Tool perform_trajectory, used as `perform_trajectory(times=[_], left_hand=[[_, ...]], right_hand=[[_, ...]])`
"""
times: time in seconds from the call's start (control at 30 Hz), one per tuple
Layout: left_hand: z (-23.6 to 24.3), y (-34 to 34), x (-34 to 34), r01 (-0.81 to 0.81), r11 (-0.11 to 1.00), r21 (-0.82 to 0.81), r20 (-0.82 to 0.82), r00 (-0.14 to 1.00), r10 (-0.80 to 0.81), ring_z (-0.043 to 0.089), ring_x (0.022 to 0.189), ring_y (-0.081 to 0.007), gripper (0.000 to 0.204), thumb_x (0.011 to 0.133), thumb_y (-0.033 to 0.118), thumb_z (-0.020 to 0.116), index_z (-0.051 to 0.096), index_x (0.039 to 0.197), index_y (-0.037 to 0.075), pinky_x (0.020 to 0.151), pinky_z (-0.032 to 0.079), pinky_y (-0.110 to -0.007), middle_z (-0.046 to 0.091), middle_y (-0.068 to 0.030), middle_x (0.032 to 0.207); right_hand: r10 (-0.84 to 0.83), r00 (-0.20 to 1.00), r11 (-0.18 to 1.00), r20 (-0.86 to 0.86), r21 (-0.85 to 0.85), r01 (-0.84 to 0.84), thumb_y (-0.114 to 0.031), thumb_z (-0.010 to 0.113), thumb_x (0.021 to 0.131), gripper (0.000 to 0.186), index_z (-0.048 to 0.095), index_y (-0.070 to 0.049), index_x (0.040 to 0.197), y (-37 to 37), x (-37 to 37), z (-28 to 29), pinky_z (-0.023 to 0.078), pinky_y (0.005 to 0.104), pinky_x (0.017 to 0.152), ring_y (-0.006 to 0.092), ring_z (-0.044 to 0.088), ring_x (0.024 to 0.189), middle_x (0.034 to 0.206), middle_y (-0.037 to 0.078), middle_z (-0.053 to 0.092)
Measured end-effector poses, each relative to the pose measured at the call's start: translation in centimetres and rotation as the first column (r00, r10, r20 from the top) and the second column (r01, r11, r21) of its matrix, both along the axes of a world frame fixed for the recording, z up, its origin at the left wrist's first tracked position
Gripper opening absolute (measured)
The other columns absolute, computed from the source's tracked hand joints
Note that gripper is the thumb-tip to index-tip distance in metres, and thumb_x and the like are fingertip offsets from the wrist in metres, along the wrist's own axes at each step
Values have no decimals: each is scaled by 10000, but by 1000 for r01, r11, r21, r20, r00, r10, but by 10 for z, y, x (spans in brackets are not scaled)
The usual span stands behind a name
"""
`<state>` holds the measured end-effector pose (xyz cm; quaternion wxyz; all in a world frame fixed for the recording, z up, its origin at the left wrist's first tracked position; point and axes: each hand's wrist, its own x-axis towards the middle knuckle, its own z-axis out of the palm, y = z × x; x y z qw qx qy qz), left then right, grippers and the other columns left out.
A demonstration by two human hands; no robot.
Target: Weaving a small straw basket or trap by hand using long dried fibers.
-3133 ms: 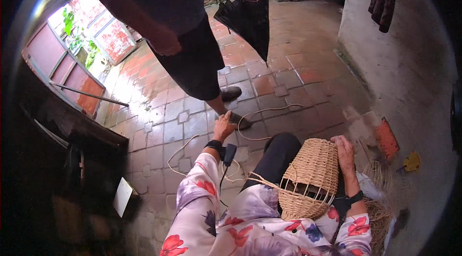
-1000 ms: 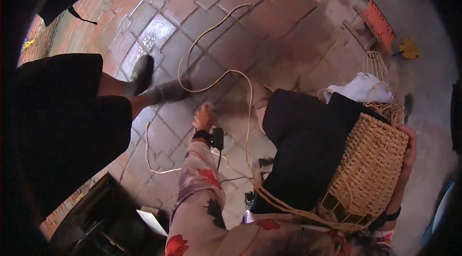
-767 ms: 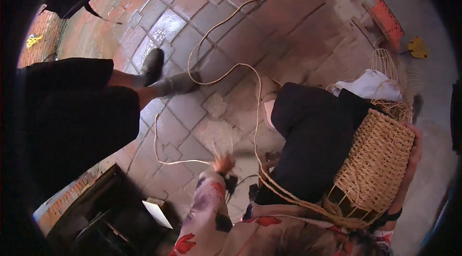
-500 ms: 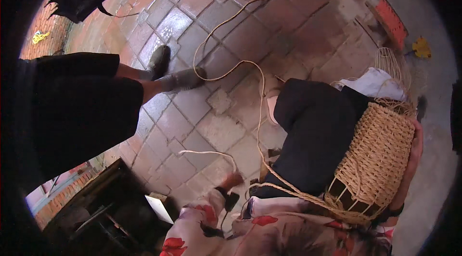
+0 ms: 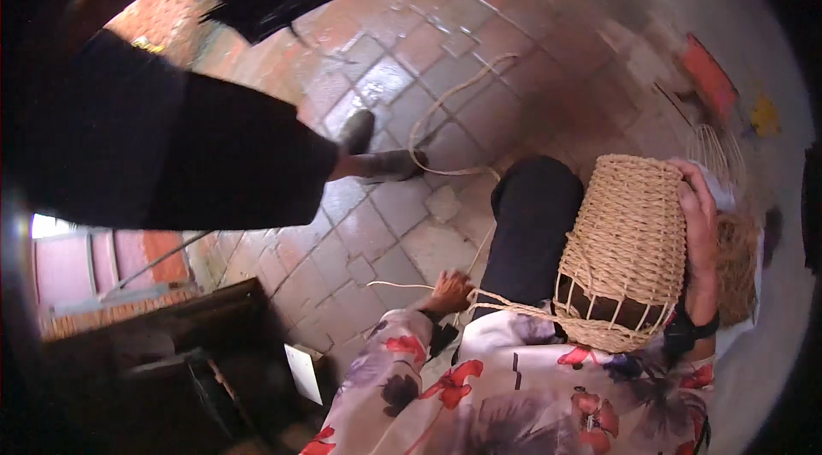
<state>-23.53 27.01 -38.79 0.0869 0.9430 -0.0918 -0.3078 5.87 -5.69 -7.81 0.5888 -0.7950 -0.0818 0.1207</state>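
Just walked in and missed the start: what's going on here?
A seated person has a woven basket on the lap, with the right hand holding its right side. The left hand is at a thin cord, though its grip is unclear. The basket's weave leaves a band of open spokes. Another person stands opposite, shoes on the tiled floor.

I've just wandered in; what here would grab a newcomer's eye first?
Likely the half-finished woven basket on the lap, right of centre, a band of bare spokes low on its side and the right hand holding its right side. Next, the tan cord curling over the tiled floor in the upper middle. Then the person in dark clothes standing at the left.
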Motion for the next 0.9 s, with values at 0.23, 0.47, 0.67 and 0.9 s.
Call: perform_trajectory(times=[0.23,0.47,0.67,0.9], left_hand=[[55,-9,-224,-655,747,112,-631,534,563,639,915,-346,344,782,309,617,647,1072,127,771,511,-476,670,-154,969],[71,-36,-267,-854,489,180,-546,326,772,643,897,-347,349,779,305,618,644,1074,121,766,514,-466,672,-159,953],[48,-13,-186,-887,460,32,-401,410,819,647,882,-348,353,776,300,619,642,1076,115,762,517,-458,674,-162,939],[65,51,-35,-831,401,-385,169,364,916,659,827,-348,371,766,244,616,621,1109,104,715,523,-460,677,-167,922]], right_hand=[[212,977,940,-3,273,-203,-305,514,940,329,555,-26,1109,8,26,-27,409,239,843,104,523,944,1001,32,595],[253,936,940,245,167,-297,-353,495,940,366,546,-21,1085,6,36,-39,413,276,841,136,512,887,919,44,577],[198,919,958,342,131,-256,-308,505,921,322,564,-19,1052,7,31,-39,442,316,816,174,557,867,885,91,588],[229,925,965,303,52,-256,-353,488,946,372,574,-2,1031,7,26,-31,445,312,797,181,565,852,876,102,605]])
